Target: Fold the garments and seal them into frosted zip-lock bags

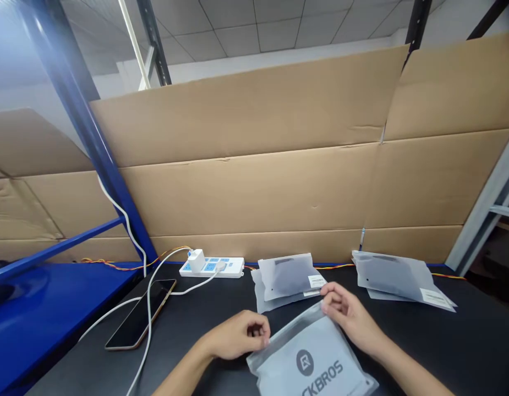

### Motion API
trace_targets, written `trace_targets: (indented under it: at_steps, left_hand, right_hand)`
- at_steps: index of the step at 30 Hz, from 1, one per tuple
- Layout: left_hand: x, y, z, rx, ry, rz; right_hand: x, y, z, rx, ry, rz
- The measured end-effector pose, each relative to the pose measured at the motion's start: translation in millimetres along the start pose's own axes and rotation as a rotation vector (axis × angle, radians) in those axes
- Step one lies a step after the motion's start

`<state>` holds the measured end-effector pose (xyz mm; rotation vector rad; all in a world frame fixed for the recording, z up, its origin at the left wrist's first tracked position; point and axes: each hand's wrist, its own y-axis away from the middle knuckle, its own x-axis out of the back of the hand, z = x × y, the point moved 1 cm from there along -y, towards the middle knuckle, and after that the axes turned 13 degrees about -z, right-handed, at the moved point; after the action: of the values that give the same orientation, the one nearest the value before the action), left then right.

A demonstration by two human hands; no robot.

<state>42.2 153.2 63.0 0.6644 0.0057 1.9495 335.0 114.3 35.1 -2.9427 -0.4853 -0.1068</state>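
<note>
A frosted plastic bag with a dark round logo and the letters "CKBROS" lies at the bottom of the view, its lower part cut off by the frame. My left hand pinches the bag's upper left corner, fingers curled. At the upper right corner, my right hand grips the edge between thumb and fingers. The bag's top edge stretches between both hands. Just beyond it lies a stack of frosted bags with white labels and something dark inside.
More labelled frosted bags lie at the right. A white power strip with a plugged-in charger sits at the back. On the left, a phone lies under a white cable. Cardboard walls the back, beside a blue post.
</note>
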Motion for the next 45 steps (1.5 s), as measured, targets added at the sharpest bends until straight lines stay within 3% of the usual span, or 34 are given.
trace_targets:
  at_steps: [4, 6, 9, 15, 17, 19, 22, 26, 27, 29, 32, 36, 40, 43, 45]
  left_hand:
    - [6.9, 8, -2, 0.001, -0.016, 0.018]
    - [2.5, 6, -2, -0.025, -0.034, 0.028]
    - [-8.1, -2, -2, -0.09, 0.03, 0.06]
    - [-19.1, -12, -4, -0.198, 0.638, 0.143]
    - [-20.3, -13, -3, -0.208, 0.742, 0.154]
    - [-20.5, -13, -2, -0.243, 0.754, 0.131]
    - [-16.9, -14, -1, -0.297, 0.593, 0.138]
    - [-7.1, -16, -9, -0.224, 0.266, 0.331]
    - [-5.2, -17, -12, -0.208, 0.231, 0.372]
    - [-2.6, -19, -18, -0.186, 0.197, 0.431]
    - [0.8, -20, -27, -0.153, 0.136, 0.503]
    - [8.0, -21, -34, -0.082, 0.07, 0.591]
    - [10.1, -22, -32, -0.02, -0.037, 0.608]
    - [9.3, -23, -32, 0.036, -0.254, 0.568]
    - [12.7, -24, -35, 0.051, -0.377, 0.56]
  right_hand:
    - [12, -1, 3, 0.004, 0.095, 0.101]
    - [8, 1, 0, 0.023, 0.175, 0.116]
    - [-6, 9, -15, 0.155, 0.474, 0.123]
    - [-41, 22, -23, 0.4, 1.04, -0.362]
    - [-44, 24, -21, 0.465, 1.141, -0.365]
    - [-35, 27, -24, 0.522, 1.209, -0.274]
    - [11, 39, -36, 0.524, 1.283, 0.025]
    - [115, 57, -38, 0.306, 1.386, 0.484]
    - [141, 60, -31, 0.245, 1.419, 0.544]
    - [180, 61, -10, 0.168, 1.493, 0.545]
    - [208, 58, 29, 0.057, 1.529, 0.371]
    - [208, 56, 55, 0.017, 1.516, 0.377]
    - [199, 57, 46, 0.115, 1.517, 0.423]
    - [175, 58, 32, 0.239, 1.468, 0.48]
    - [148, 56, 23, 0.295, 1.424, 0.401]
